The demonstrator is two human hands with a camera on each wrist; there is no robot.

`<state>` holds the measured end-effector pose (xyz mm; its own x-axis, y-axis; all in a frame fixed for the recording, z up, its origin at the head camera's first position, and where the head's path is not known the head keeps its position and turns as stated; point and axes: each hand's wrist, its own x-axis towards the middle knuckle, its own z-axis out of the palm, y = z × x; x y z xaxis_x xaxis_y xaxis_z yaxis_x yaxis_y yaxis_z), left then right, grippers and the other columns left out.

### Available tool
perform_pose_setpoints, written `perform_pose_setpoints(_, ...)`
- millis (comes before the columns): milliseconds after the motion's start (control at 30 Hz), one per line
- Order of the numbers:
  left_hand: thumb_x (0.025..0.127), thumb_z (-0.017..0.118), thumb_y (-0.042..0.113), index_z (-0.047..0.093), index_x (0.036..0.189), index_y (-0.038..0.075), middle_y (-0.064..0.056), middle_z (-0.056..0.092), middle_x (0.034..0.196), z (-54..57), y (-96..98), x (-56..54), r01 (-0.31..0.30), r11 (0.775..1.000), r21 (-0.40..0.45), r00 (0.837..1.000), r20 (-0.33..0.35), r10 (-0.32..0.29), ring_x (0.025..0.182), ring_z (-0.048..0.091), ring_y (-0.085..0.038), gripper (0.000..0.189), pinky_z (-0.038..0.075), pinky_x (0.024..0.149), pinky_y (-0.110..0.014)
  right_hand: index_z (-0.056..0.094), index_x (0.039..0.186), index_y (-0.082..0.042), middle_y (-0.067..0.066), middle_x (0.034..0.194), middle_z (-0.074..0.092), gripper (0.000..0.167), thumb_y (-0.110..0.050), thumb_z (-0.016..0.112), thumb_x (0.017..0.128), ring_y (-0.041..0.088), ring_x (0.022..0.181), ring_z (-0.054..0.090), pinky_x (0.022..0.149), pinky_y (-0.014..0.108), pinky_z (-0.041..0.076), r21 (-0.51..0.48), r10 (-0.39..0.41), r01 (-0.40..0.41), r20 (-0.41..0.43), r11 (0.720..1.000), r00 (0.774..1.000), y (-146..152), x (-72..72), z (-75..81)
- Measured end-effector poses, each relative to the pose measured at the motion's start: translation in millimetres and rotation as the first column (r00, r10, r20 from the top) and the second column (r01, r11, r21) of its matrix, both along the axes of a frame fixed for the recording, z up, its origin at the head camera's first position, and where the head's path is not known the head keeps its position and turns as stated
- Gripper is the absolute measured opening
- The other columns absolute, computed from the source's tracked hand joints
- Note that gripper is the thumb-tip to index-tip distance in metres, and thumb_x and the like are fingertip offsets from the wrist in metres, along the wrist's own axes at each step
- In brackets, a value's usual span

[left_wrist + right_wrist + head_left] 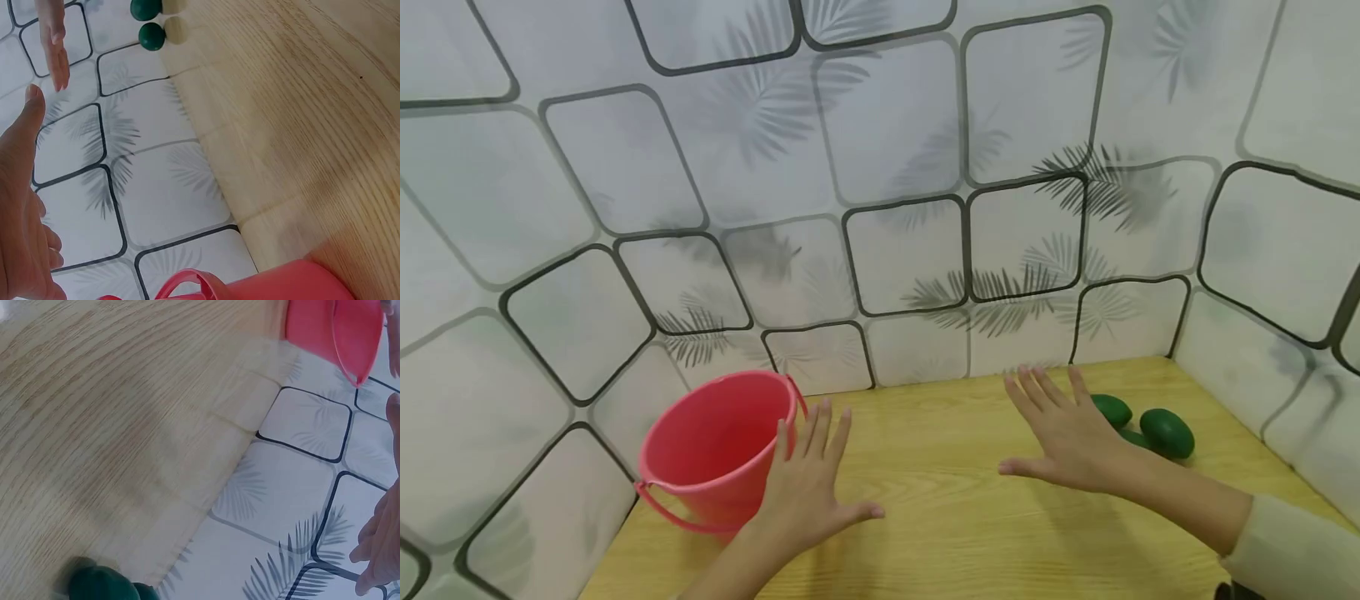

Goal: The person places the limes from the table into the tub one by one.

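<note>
My left hand (805,496) is held up over the table with its fingers straight and spread, holding nothing. In the head view it overlaps the right side of a pink bucket (722,496), which stands at the left with its handle hanging down in front. My right hand (1067,437), likewise spread and holding nothing, is raised at the right. Just beyond it lie several dark green, smooth oval fruits (1167,433), partly hidden by that hand. The left wrist view has two of the green fruits (152,36) near its top.
A light wood-grain table (925,500) spans the space between the hands. White walls (910,258) with a printed pattern of rounded squares and leaves stand at its back and both sides. A pale sleeve (1292,546) covers the right forearm.
</note>
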<state>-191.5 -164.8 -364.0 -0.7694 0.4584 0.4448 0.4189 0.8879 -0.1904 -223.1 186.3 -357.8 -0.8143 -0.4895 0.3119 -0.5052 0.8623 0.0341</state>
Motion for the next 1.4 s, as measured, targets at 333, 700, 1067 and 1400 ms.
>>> perform_pose_setpoints(333, 0.067, 0.059, 0.079, 0.024, 0.149, 0.007, -0.019, 0.024, 0.154, 0.2, -5.7, 3.7, -0.04, 0.999, 0.028, 0.999, 0.015, 0.039, 0.143, 0.019, -0.034, 0.114, 0.014, 0.112, -0.063, 0.019, 0.15, -0.003, 0.019, 0.155, 0.014, 0.105, -0.075, 0.048, 0.079, 0.037, 0.143, 0.014, 0.112, 0.061, -0.011, -0.028, 0.02, -0.019, 0.039, 0.999, 0.999, -17.1, -5.8, 2.8)
perform_pose_setpoints(700, 0.069, 0.046, 0.085, 0.027, 0.149, 0.007, -0.019, 0.028, 0.152, 0.1, -10.0, 7.9, -0.051, 0.999, 0.002, 0.998, -0.036, 0.051, 0.141, 0.025, -0.035, 0.113, 0.017, 0.11, -0.065, 0.024, 0.148, -0.002, 0.021, 0.154, 0.019, 0.104, -0.076, 0.046, 0.08, 0.039, 0.141, 0.019, 0.112, 0.064, -0.004, -0.007, 0.05, -0.05, -0.018, 0.999, 0.999, -27.8, -7.6, 3.3)
perform_pose_setpoints(1067, 0.07, 0.032, 0.09, 0.026, 0.149, 0.009, -0.02, 0.034, 0.149, -6.3, -18.4, 12.8, -0.038, 0.997, 0.069, 0.994, -0.102, 0.045, 0.139, 0.03, -0.034, 0.113, 0.02, 0.108, -0.065, 0.021, 0.15, -0.004, 0.018, 0.154, 0.017, 0.106, -0.078, 0.045, 0.078, 0.036, 0.142, 0.018, 0.111, 0.065, 0.0, 0.011, 0.063, -0.063, 0.002, 0.998, 0.998, -40.1, -7.3, 7.8)
perform_pose_setpoints(1400, 0.065, 0.058, 0.082, 0.024, 0.149, 0.01, -0.019, 0.035, 0.148, -4.5, -23.5, 18.7, -0.128, 0.989, 0.074, 0.991, -0.023, 0.13, 0.14, 0.027, -0.036, 0.116, 0.016, 0.111, -0.065, 0.024, 0.148, -0.003, 0.02, 0.152, 0.023, 0.103, -0.077, 0.044, 0.08, 0.036, 0.141, 0.022, 0.11, 0.067, 0.004, 0.008, 0.092, -0.092, -0.049, 0.996, 0.995, -54.0, -13.4, 1.4)
